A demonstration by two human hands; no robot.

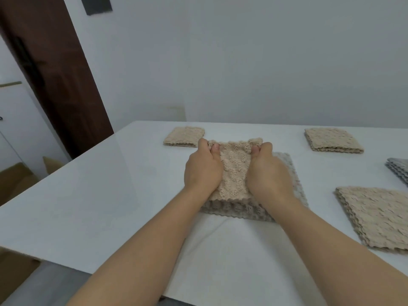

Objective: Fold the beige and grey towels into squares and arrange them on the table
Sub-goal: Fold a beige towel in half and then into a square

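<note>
A beige towel (234, 171) lies partly folded at the middle of the white table (110, 195). My left hand (203, 168) pinches its far left corner. My right hand (267, 173) pinches its far right corner. Both hands hold that far edge a little above the table, thumbs on top. Under the beige towel a greyish towel (287, 164) shows at the right side and along the near edge. Folded beige squares lie at the far left (184, 136) and the far right (332, 141).
A stack of flat beige towels (379, 217) lies at the right, near the table's right side. A stack of grey towels (399, 171) is cut off by the right frame edge. A dark wooden door stands at the left, beyond the table's left edge.
</note>
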